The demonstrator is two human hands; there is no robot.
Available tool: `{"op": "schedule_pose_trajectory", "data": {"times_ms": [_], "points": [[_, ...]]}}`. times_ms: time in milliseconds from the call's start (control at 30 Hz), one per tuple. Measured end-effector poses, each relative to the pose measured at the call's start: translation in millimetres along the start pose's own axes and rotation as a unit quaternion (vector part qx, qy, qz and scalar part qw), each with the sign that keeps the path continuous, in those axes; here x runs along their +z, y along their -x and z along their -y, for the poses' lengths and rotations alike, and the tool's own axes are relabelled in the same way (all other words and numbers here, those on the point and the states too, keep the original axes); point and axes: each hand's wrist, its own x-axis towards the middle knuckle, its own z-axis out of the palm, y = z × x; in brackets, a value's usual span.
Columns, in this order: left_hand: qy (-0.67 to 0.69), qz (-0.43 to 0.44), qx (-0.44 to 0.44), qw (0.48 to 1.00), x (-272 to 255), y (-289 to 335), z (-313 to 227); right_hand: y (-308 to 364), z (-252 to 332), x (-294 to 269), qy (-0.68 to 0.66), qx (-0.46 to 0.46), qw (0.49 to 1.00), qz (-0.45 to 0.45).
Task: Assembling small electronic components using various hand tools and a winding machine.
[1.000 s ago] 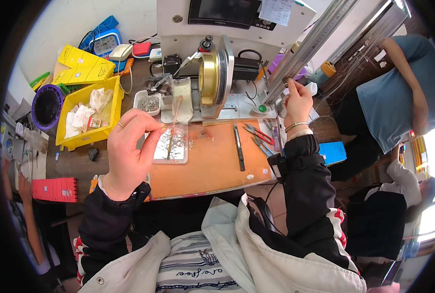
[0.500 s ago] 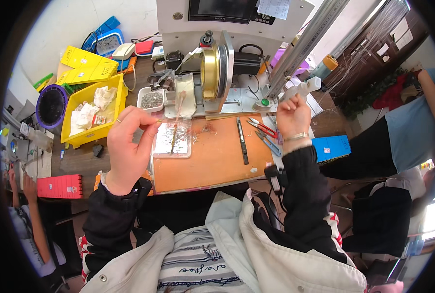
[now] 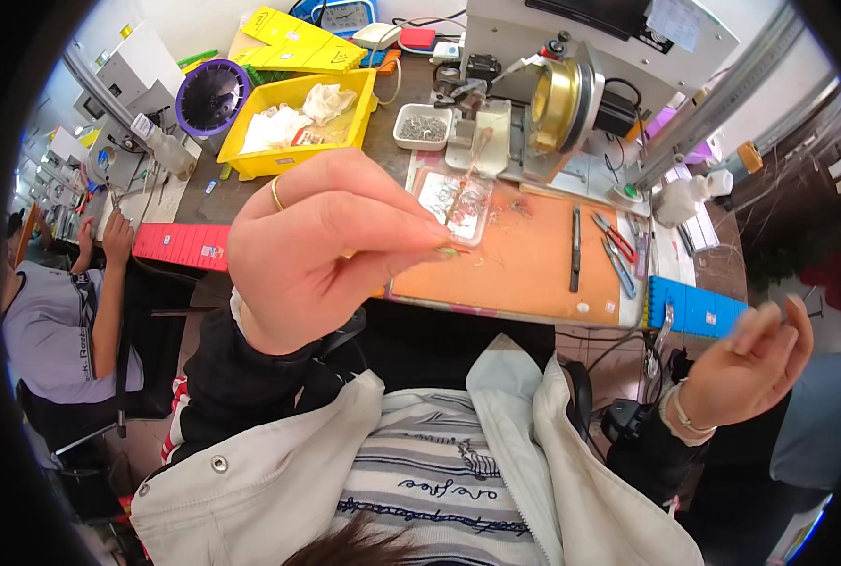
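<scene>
My left hand (image 3: 321,236) is raised near the camera, thumb and forefinger pinched together on a small thin piece with a green and reddish tip (image 3: 450,251). Its exact kind is too small to make out. My right hand (image 3: 736,373) is off to the right, in front of a blue ridged block (image 3: 689,307). Its fingers are partly curled and smeared by motion, so what they hold, if anything, does not show. Beyond my left fingertips lies a clear shallow tray (image 3: 477,222) with small bits and a thin stick in it, on an orange work mat (image 3: 524,269).
A black-handled tool (image 3: 576,250), red snips (image 3: 614,238) and blue pliers (image 3: 620,269) lie on the mat's right side. Behind stands a machine with a gold wheel (image 3: 554,94). At left are a yellow bin (image 3: 232,160), a purple tub (image 3: 213,94) and a seated person (image 3: 71,321).
My left hand has come closer to the camera and rightward across the view, still pinching. My right hand has moved right and down, away from the white bottle. The view has turned left.
</scene>
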Motion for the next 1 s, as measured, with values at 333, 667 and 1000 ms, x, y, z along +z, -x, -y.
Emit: {"op": "schedule_pose_trajectory", "data": {"times_ms": [333, 667, 1000], "points": [[0.013, 0.104, 0.094, 0.990, 11.1, -10.6, -35.3, 40.5, 53.7, 72.3, -0.007, 0.113, 0.885, 0.451], [-0.020, 0.150, 0.110, 0.982, 28.5, -11.7, -38.1, 51.8, 42.6, 60.8, -0.017, 0.109, 0.913, 0.394], [0.032, 0.132, 0.073, 0.988, 46.1, -6.1, -32.4, 61.8, 32.1, 54.7, -0.046, 0.149, 0.919, 0.363]]}}
